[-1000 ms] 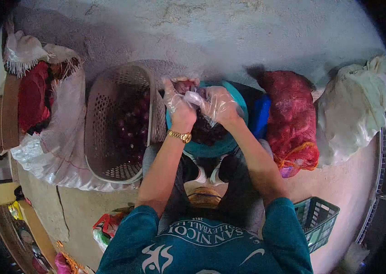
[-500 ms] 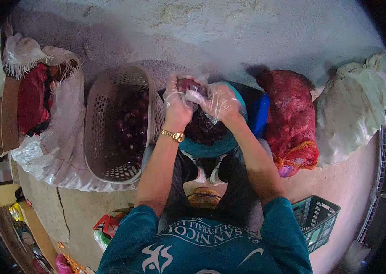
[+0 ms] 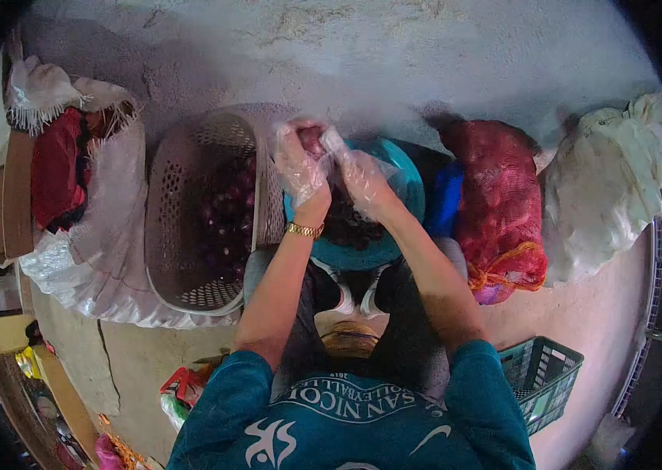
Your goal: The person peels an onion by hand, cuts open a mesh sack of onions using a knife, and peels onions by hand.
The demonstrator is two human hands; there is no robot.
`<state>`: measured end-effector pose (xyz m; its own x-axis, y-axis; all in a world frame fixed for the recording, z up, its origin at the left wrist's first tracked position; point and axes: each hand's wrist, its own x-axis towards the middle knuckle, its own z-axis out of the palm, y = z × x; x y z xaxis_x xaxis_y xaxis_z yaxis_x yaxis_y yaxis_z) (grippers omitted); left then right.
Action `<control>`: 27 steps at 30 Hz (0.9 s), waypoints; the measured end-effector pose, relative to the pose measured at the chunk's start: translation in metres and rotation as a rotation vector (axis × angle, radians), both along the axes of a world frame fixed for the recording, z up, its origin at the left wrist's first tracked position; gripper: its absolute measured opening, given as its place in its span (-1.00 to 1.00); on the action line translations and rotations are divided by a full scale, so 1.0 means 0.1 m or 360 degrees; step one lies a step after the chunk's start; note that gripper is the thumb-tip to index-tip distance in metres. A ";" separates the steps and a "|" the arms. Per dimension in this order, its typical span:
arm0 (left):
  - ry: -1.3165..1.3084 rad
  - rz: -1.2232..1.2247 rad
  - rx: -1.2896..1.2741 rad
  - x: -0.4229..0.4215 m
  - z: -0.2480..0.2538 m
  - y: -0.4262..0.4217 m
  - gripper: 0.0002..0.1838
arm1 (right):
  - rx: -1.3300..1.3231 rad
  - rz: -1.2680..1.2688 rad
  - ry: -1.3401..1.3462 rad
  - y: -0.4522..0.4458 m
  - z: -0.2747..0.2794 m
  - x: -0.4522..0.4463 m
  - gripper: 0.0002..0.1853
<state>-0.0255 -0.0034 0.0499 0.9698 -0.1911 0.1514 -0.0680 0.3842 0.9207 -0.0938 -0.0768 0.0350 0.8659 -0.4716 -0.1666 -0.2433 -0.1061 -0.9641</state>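
Note:
A red onion [image 3: 311,141] is gripped in my left hand [image 3: 301,174], which wears a clear plastic glove and has a gold watch at the wrist. My right hand [image 3: 362,182], gloved the same way, has its fingers pressed together against the onion's right side; whether a small tool is between them is hidden. Under both hands stands a teal basin [image 3: 414,182] with dark onion skins [image 3: 350,227] in it. Close by on the left, a grey perforated basket [image 3: 268,211] holds many red onions [image 3: 229,211].
Right of the basin are a blue object [image 3: 445,196], a full red mesh sack [image 3: 499,188] and a white sack [image 3: 601,188]. A white woven sack [image 3: 112,227] stands at far left. A green crate [image 3: 542,376] sits at lower right. The wall [image 3: 394,63] rises just beyond the basin.
Both hands have moved slightly left and up with the onion. My left wrist has turned, and the onion's lighter, pinkish side now shows.

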 end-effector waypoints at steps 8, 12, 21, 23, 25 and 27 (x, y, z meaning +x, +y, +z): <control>0.0706 -0.0622 -0.0529 0.00 -0.10 0.08 -0.53 | -0.1355 -0.0014 0.0169 -0.17 0.12 -0.06 -0.41; 0.0733 -0.0578 -0.0579 0.03 -0.14 0.08 -0.51 | -0.1199 0.0021 0.0178 -0.14 0.12 -0.04 -0.38; -0.0946 0.0335 0.0636 -0.02 0.08 0.07 -0.53 | -0.0175 -0.0211 -0.0344 0.14 -0.13 0.15 -0.35; -0.0949 0.0314 0.0566 0.01 0.07 0.06 -0.55 | 0.0413 -0.0324 -0.0477 0.11 -0.07 0.16 -0.35; -0.0952 0.0286 0.0492 0.03 0.09 0.08 -0.57 | 0.1193 -0.0086 0.0251 -0.11 0.22 -0.03 -0.32; -0.0359 0.0158 0.0438 0.05 0.15 0.11 -0.56 | 0.0606 -0.0154 0.0074 -0.24 0.12 -0.10 -0.32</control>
<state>-0.0203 0.0072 0.0652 0.9338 -0.1613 0.3194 -0.3055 0.1054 0.9463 -0.1039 -0.1007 0.0469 0.8080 -0.4474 -0.3834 -0.2791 0.2825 -0.9178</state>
